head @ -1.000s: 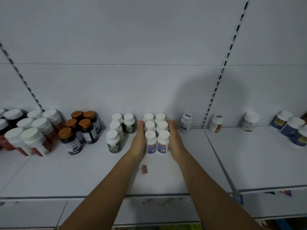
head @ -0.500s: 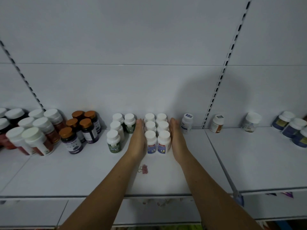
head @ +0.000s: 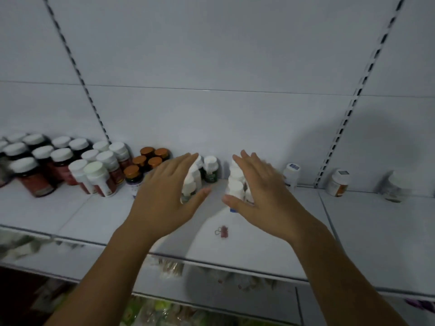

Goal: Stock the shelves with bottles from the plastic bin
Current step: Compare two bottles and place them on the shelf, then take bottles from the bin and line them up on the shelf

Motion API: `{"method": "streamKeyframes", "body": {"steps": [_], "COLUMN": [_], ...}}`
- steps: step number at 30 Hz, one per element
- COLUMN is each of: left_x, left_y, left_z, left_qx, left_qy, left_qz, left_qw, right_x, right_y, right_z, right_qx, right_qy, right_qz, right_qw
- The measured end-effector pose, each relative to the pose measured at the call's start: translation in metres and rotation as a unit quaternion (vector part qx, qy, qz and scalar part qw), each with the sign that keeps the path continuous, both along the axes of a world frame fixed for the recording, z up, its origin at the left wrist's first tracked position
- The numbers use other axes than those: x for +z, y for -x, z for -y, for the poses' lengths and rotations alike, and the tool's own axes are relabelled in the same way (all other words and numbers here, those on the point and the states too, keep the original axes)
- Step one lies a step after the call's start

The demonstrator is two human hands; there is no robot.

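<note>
Both my hands hover over the white shelf (head: pixel 353 231) with fingers straight and nothing in them. My left hand (head: pixel 164 198) is in front of the green-labelled white-capped bottles (head: pixel 210 170) and hides part of that group. My right hand (head: pixel 261 196) covers most of the blue-labelled white bottles (head: pixel 235 184); only their left column shows. A bare gap of shelf lies between the two hands. The plastic bin is not in view.
Left of my hands stand copper-capped dark bottles (head: pixel 141 165) and several red-labelled white-capped bottles (head: pixel 98 177). To the right are single bottles (head: pixel 292 175), (head: pixel 339 182) and a blurred one (head: pixel 395 187). A small pink binder clip (head: pixel 222 231) lies near the shelf front. Slotted uprights run up the back wall.
Both hands have pulled back from the sides of the blue-labelled bottle group, lifted and spread apart. The camera has swung left, so more bottles on the left show.
</note>
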State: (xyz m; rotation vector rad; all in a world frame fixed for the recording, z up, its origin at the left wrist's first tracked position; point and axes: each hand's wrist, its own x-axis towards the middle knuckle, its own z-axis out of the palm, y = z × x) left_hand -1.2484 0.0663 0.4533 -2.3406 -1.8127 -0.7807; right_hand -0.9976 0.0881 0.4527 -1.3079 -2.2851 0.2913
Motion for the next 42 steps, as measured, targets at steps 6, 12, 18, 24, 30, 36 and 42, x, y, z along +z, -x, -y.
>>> {"method": "streamKeyframes", "body": {"steps": [6,12,18,24,30,36,42], "left_x": [0.005,0.007,0.001,-0.026,-0.056,-0.083,-0.124], "left_y": [0.078,0.128,0.187,0.266,0.363,0.44,0.49], "left_z": [0.098,0.221,0.336,0.452,0.571,0.67,0.73], "left_qx": [0.172,0.344,0.465,0.539,0.591,0.632,0.674], "left_qy": [0.045,0.137,0.165,0.154,0.186,0.211,0.228], "left_qz": [-0.127,-0.147,-0.14,-0.108,-0.103,-0.08,-0.035], "left_qw": [0.976,0.917,0.859,0.821,0.778,0.741,0.701], "right_x": [0.017,0.01,0.01,0.0,-0.032,-0.065,-0.113], "right_y": [0.077,0.187,0.291,0.413,0.553,0.666,0.745], "right_z": [0.028,0.063,0.131,0.222,0.336,0.437,0.495], "right_qx": [0.172,0.334,0.432,0.495,0.578,0.641,0.682], "right_qy": [-0.022,-0.04,-0.074,-0.089,-0.103,-0.08,-0.067], "right_qz": [0.144,0.147,0.18,0.199,0.247,0.268,0.273], "right_qw": [0.974,0.93,0.881,0.841,0.771,0.715,0.675]}}
